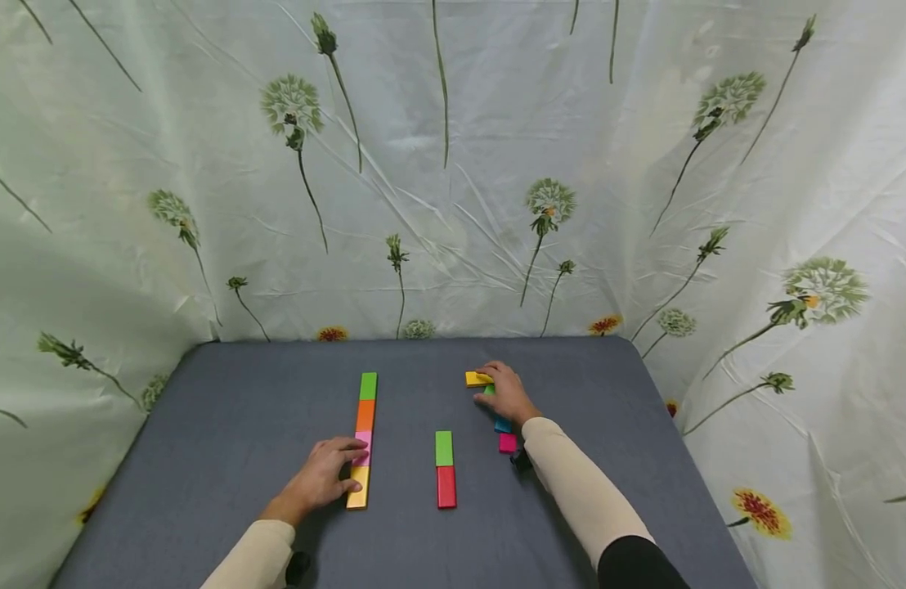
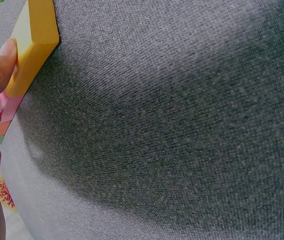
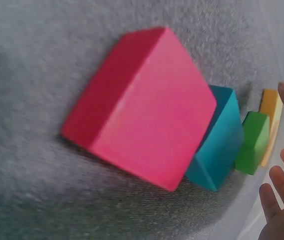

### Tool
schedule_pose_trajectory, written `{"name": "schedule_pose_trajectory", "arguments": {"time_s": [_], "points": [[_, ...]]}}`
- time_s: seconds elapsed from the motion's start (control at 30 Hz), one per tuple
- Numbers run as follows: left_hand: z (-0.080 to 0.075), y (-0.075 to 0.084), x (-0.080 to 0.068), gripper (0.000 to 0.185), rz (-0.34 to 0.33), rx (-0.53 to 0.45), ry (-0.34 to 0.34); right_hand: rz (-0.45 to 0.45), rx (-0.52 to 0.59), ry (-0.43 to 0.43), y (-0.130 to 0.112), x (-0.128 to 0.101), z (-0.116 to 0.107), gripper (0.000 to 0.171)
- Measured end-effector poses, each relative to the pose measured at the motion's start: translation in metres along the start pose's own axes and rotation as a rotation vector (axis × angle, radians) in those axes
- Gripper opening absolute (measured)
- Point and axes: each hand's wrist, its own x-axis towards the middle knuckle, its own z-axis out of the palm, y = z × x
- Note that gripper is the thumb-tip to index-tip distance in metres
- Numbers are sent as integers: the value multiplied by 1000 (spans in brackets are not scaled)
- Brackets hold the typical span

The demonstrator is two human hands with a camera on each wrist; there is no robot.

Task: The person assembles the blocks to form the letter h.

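Pink block (image 1: 362,461) and near yellow block (image 1: 358,498) meet end to end, left of the red block (image 1: 446,487) — the left hand (image 1: 319,477) rests on both, thumb and fingers apart. Beyond the red block, to its right, the right hand (image 1: 508,395) is at the far yellow block (image 1: 475,379) — fingers spread — over the grey counter (image 1: 276,409).

Straight four-block row (image 1: 364,435), yellow block (image 1: 476,379) crosswise
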Motion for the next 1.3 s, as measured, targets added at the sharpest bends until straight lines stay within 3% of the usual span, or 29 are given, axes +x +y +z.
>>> {"name": "schedule_pose_trajectory", "arguments": {"time_s": [0.3,0.53,0.77,1.07,1.3], "points": [[0,0,-1,51,7,14,8,65,-17,20,6,15,8,37],[2,-1,-1,52,-10,9,3,123,-19,-28,1,23,11,36],[1,-2,-1,51,55,38,41,156,-33,-46,-1,29,9,33],[3,0,-1,51,96,46,49,129,-68,-47,4,25,6,30],[2,-4,-1,48,129,66,71,24,-91,14,-4,22,1,29]]}}
